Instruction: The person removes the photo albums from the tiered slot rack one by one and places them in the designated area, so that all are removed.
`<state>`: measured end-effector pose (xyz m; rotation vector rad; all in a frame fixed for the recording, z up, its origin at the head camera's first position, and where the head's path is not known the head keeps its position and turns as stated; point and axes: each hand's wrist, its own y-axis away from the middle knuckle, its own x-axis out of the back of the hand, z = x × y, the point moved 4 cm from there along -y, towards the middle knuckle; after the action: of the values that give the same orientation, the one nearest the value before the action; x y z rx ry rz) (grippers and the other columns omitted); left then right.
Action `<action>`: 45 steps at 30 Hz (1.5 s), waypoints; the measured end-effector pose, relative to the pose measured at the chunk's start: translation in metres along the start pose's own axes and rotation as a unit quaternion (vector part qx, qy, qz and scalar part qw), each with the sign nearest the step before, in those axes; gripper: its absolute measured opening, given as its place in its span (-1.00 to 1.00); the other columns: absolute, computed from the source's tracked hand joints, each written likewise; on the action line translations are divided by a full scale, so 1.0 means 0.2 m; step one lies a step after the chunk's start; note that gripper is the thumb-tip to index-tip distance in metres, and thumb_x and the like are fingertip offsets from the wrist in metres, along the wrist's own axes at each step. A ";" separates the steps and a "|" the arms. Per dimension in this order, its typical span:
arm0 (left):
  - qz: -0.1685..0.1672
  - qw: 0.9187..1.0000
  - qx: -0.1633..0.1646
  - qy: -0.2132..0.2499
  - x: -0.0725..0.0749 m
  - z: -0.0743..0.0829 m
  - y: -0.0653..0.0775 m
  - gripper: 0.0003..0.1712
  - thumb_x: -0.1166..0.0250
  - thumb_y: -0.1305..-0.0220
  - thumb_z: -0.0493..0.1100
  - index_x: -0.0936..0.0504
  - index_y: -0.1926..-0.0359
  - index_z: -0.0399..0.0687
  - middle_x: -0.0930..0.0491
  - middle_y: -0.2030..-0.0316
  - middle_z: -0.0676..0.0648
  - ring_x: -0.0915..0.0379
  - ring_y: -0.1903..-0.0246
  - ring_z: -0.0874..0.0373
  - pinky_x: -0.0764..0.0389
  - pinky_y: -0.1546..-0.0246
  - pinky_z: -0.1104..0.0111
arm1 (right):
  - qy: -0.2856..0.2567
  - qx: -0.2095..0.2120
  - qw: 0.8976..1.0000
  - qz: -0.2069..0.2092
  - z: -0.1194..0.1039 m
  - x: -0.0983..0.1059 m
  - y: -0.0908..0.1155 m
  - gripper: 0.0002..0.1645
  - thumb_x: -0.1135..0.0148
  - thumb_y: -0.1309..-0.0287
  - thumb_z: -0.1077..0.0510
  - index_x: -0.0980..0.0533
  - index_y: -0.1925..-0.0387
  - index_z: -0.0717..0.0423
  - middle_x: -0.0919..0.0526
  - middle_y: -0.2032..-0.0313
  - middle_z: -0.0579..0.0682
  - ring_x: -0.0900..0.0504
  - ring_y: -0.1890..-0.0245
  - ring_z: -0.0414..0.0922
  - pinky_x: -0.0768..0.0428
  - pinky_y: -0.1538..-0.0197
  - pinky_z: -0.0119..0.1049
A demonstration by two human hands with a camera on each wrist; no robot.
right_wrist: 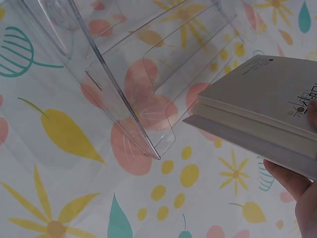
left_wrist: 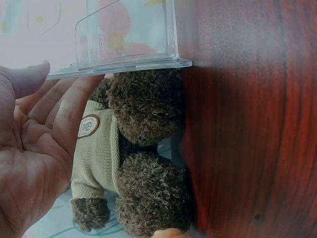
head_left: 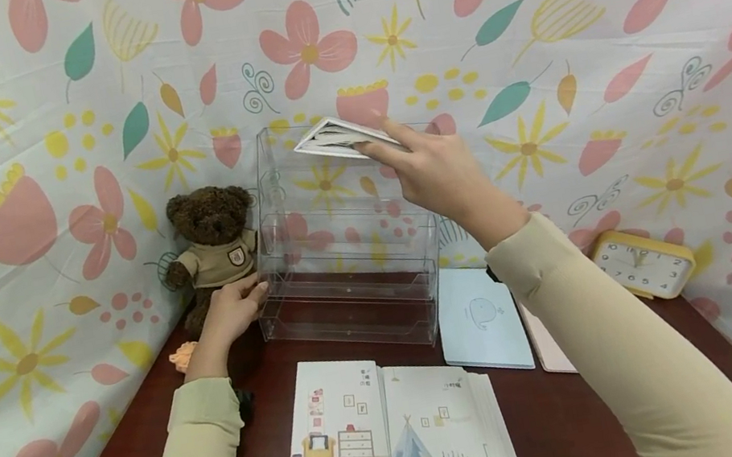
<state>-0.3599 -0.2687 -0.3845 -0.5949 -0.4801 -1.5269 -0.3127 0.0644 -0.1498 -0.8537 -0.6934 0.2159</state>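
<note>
A clear plastic tiered rack (head_left: 354,328) stands on the dark red-brown table. My left hand (head_left: 231,309) pinches its left side wall; in the left wrist view the thumb lies on one face of the panel and the fingers (left_wrist: 67,111) on the other. High at the rack's top, my right hand (head_left: 432,168) grips a small thick white book (head_left: 339,138) by one edge, its thumb and fingers on opposite covers. The right wrist view shows the book (right_wrist: 257,89) with its page block and dark lettering, beside the rack's clear side panel (right_wrist: 116,84).
A brown teddy bear (head_left: 212,219) in a beige shirt sits left of the rack. Two illustrated books (head_left: 335,430) lie in front. At right are a pale blue notebook (head_left: 481,318), a pink one (head_left: 548,343) and a yellow clock (head_left: 644,263). Flower-patterned cloth (head_left: 526,53) hangs behind.
</note>
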 end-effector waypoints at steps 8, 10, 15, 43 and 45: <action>0.001 1.000 -0.003 -0.012 0.00 0.00 0.00 -0.31 -0.04 -0.55 0.20 -0.24 -0.55 0.05 -0.47 -0.28 -0.31 -0.67 0.11 -0.07 -0.60 0.03 -0.03 | -0.010 -0.003 0.999 0.039 -0.03 0.07 0.05 -0.68 -0.11 -0.43 0.27 -0.67 -0.03 -0.09 -0.70 -0.04 0.08 -0.64 0.55 0.08 -0.20 0.75 -0.23; 0.004 1.000 -0.006 -0.014 0.00 0.00 0.00 -0.32 -0.04 -0.55 0.19 -0.25 -0.54 0.06 -0.51 -0.25 -0.30 -0.68 0.14 -0.05 -0.61 0.09 0.02 | -0.012 -0.010 0.998 0.053 -0.04 0.09 0.07 -0.72 -0.16 -0.43 0.25 -0.68 0.00 -0.10 -0.71 -0.02 0.07 -0.59 0.61 0.08 -0.21 0.76 -0.23; 0.006 1.000 -0.012 -0.012 0.00 0.00 0.00 -0.33 -0.05 -0.55 0.18 -0.25 -0.54 0.06 -0.51 -0.24 -0.30 -0.68 0.15 -0.03 -0.63 0.11 0.04 | -0.018 -0.025 0.996 0.081 -0.07 0.14 0.13 -0.67 -0.15 -0.40 0.31 -0.70 0.03 -0.11 -0.71 -0.03 0.05 -0.52 0.69 0.07 -0.21 0.73 -0.24; -0.001 1.000 -0.001 -0.011 0.00 0.01 0.01 -0.33 -0.02 -0.57 0.18 -0.23 -0.55 0.05 -0.45 -0.30 -0.32 -0.66 0.07 -0.11 -0.61 -0.02 -0.07 | -0.133 -0.147 0.957 0.213 -0.39 0.21 0.60 -0.79 -0.28 -0.32 0.27 -0.74 0.08 0.16 -0.74 0.08 0.17 -0.42 0.69 -0.14 -0.25 0.73 -0.33; 0.000 1.000 0.001 -0.011 0.00 0.01 0.00 -0.32 -0.02 -0.56 0.19 -0.23 -0.55 0.06 -0.46 -0.29 -0.31 -0.65 0.05 -0.11 -0.62 -0.01 -0.06 | -0.138 -0.157 0.954 0.215 -0.41 0.21 0.63 -0.80 -0.28 -0.34 0.24 -0.74 0.08 0.17 -0.74 0.09 0.17 -0.39 0.68 -0.15 -0.27 0.72 -0.34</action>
<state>-0.3591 -0.2676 -0.3834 -0.6100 -0.4983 -1.5209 -0.2172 0.1140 -0.2629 -1.2946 -0.8086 0.6373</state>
